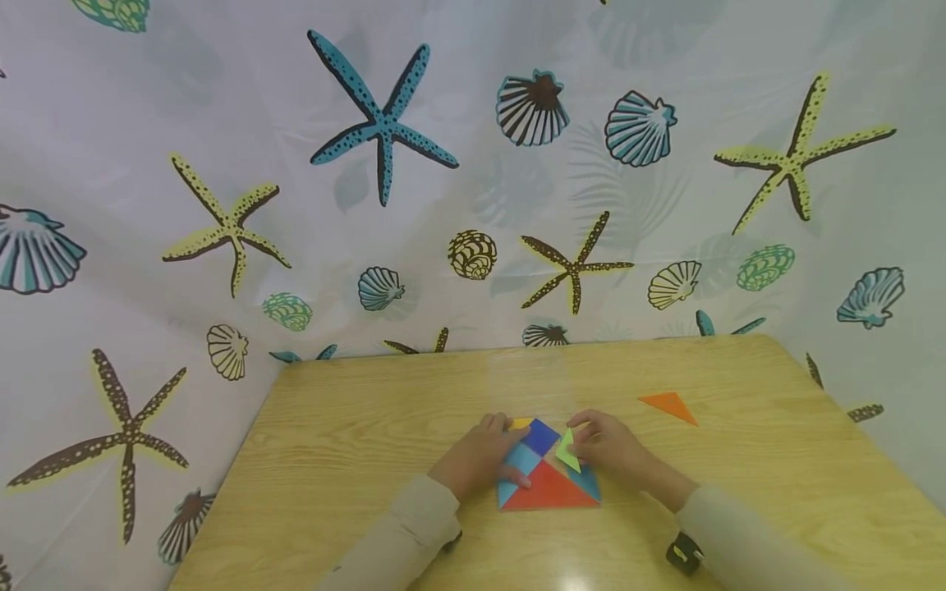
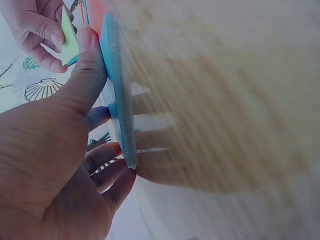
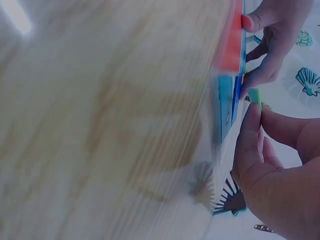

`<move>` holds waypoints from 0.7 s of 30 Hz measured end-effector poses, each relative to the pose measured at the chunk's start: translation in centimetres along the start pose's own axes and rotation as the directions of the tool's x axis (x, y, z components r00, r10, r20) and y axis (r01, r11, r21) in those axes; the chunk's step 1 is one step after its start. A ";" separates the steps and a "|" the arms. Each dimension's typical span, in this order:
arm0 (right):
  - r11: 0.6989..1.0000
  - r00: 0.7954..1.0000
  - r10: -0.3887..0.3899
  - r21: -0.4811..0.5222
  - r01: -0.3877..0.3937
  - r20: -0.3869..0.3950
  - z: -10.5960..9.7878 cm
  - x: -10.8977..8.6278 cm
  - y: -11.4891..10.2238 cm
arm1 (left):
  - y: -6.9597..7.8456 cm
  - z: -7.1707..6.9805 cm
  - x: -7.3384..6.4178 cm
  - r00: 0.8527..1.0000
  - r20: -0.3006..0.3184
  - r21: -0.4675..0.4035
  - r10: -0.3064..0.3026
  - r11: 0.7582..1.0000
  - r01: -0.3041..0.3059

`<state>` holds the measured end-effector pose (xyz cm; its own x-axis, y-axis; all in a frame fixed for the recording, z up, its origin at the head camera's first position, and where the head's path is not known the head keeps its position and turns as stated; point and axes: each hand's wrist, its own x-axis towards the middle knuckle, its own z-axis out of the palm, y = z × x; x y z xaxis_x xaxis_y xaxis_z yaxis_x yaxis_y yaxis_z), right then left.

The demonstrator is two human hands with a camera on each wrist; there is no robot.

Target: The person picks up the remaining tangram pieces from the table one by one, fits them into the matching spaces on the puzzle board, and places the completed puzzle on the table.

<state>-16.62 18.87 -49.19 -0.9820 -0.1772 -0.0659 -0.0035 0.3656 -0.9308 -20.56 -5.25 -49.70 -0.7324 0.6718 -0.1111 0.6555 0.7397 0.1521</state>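
A green piece [image 1: 566, 453] is pinched by the right hand [image 1: 609, 447], the puzzle [image 1: 545, 483] seemingly pressed by the left hand [image 1: 480, 455], fingers [image 2: 119, 190] spread.

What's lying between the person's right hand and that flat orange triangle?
Nothing but bare, yellowish wood-grain tabletop lies between the right hand and the orange triangle, as the head view shows.

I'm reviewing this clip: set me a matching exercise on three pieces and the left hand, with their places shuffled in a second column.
Column one:
1. Green piece
2. Orange triangle
3. Red triangle
4. Left hand

Column two:
A. At the near edge of the puzzle
B. Touching the puzzle's left side
C. Pinched by the right hand
D. Alone, beyond the right hand and to its right

Pairs: 1-C, 2-D, 3-A, 4-B
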 end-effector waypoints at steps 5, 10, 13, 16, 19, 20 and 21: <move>0.999 1.000 -0.018 -0.032 0.018 0.001 1.0 0.3 -0.3 | -0.1 0.1 0.1 1.000 -0.013 0.004 0.007 1.000 -0.007; 0.993 1.000 -0.011 -0.121 0.008 -0.026 1.7 0.4 -1.0 | -0.2 0.2 0.1 1.000 -0.018 -0.008 0.009 1.000 -0.010; 0.984 0.999 -0.008 -0.177 0.000 -0.040 2.0 0.3 -1.3 | -0.1 0.2 0.1 1.000 -0.010 -0.009 0.002 1.000 -0.002; 0.979 0.999 0.011 -0.204 -0.021 -0.048 2.2 0.3 -1.3 | -0.1 0.2 0.0 1.000 -0.010 -0.007 0.000 1.000 0.000; 0.978 0.999 0.013 -0.206 -0.023 -0.050 2.2 0.3 -1.1 | 0.0 0.1 -0.1 1.000 -0.017 -0.005 0.003 1.000 -0.003; 0.979 0.999 0.010 -0.203 -0.020 -0.050 2.2 0.4 -1.1 | 0.0 0.1 -0.1 1.000 -0.018 -0.005 0.005 1.000 -0.005; 0.979 0.999 0.008 -0.203 -0.018 -0.052 2.2 0.4 -1.1 | 0.0 0.0 -0.1 1.000 -0.021 -0.005 0.007 1.000 -0.007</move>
<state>-16.55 16.37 -49.04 -0.9905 -0.1261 -0.0543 -0.0237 0.5463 -0.8373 -20.49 -5.35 -49.74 -0.7312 0.6763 -0.0897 0.6600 0.7345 0.1577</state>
